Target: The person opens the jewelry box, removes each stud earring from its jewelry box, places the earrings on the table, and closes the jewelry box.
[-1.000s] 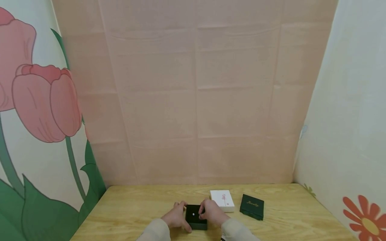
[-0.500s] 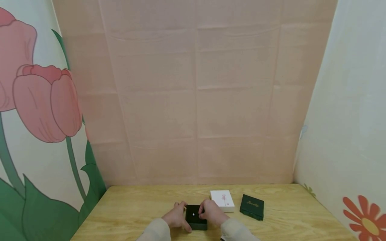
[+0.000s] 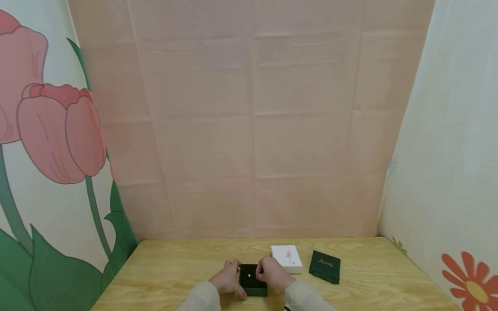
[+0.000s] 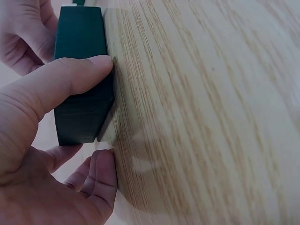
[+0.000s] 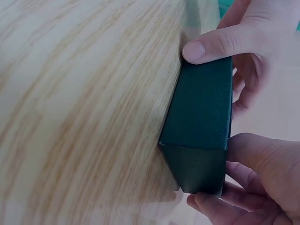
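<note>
A small dark green jewelry box (image 3: 254,292) sits on the table with its top off, showing a black pad (image 3: 249,284) inside. One tiny shiny white stud (image 3: 249,275) stands out on the pad. My left hand (image 3: 227,278) holds the box from the left, its thumb (image 4: 79,75) pressed along the front wall and fingers behind. Over the right part of the pad, my right hand (image 3: 272,273) has its thumb and forefinger bent together at the surface; I cannot tell what lies between them. Other fingertips (image 5: 206,201) of that hand reach the box's right end.
Behind the right hand lies a white box (image 3: 292,258) printed with a pink flower. To its right is a dark green lid (image 3: 326,266) with gold lettering. The wooden table (image 3: 175,263) ends at a pink cloth backdrop (image 3: 249,172).
Almost nothing differs; both hands stay at the box, and the right fingertips shift only slightly over the pad.
</note>
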`<state>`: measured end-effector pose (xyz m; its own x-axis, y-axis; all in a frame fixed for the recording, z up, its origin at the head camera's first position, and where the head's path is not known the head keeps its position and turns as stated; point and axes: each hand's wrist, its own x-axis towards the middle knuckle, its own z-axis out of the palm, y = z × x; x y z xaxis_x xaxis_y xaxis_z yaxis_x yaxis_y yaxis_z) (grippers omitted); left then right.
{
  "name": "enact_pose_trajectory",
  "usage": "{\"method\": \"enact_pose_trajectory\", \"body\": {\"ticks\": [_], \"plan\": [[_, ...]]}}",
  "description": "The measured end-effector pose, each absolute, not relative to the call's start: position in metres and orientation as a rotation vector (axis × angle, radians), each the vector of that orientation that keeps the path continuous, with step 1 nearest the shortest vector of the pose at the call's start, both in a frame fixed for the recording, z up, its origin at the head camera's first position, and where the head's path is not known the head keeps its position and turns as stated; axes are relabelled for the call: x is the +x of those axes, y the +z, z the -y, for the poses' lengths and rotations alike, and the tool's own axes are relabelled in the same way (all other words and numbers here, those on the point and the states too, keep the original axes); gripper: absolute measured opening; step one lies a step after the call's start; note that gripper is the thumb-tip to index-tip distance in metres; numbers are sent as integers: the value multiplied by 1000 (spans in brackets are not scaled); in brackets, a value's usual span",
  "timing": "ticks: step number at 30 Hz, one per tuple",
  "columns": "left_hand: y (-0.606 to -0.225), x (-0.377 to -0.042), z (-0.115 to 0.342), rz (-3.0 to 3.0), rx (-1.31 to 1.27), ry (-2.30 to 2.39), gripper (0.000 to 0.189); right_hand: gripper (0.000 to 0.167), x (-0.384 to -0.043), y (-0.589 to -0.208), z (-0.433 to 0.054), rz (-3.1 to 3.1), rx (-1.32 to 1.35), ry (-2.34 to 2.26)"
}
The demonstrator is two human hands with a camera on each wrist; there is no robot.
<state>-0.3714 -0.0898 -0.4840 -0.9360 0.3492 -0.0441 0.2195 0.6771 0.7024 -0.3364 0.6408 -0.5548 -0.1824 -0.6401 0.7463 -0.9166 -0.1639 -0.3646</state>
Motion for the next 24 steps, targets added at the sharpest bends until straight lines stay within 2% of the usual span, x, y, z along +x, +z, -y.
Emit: {"method": "enact_pose_trajectory", "body": {"ticks": [6,12,15,21,24], "plan": [[-484,-373,89,-2700,438,1099,73,63,-324,-559,-643,1897,1580,1539],[-484,-373,88,-2691,411,1113,72,68,-329,-550,-644,1829,1712,1792],[-483,-371,88,-2693,421,1125,72,69,-330,-549,-644,1819,1723,1781],[-483,-370,87,-2709,448,1126,72,60,-326,-562,-641,1834,1599,1469],[-483,-369,87,-2717,449,1121,72,62,-314,-566,-638,1934,1370,1543]]}}
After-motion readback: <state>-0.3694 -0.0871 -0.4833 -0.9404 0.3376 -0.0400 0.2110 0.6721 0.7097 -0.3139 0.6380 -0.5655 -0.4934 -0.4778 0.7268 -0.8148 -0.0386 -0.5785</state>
